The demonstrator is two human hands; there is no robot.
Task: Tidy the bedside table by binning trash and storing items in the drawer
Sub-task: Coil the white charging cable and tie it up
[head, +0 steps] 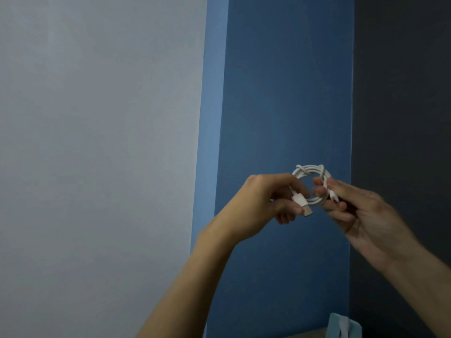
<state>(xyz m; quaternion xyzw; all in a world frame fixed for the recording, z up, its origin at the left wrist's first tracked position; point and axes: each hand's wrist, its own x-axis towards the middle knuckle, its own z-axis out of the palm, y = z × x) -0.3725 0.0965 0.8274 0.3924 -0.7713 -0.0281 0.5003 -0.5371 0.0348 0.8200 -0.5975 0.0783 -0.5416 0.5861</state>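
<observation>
Right of centre in the frame, the left hand [266, 198] and right hand [361, 211] together grip a coiled white cable [311, 174], its plug ends poking out between the fingers, before a blue wall panel [280, 93], a pale box [344, 325] at the bottom edge.

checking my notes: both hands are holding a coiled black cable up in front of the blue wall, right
Not quite: the cable is white, not black. The head view shows it coiled into a small loop, held by the left hand and the right hand in front of the blue wall.
</observation>
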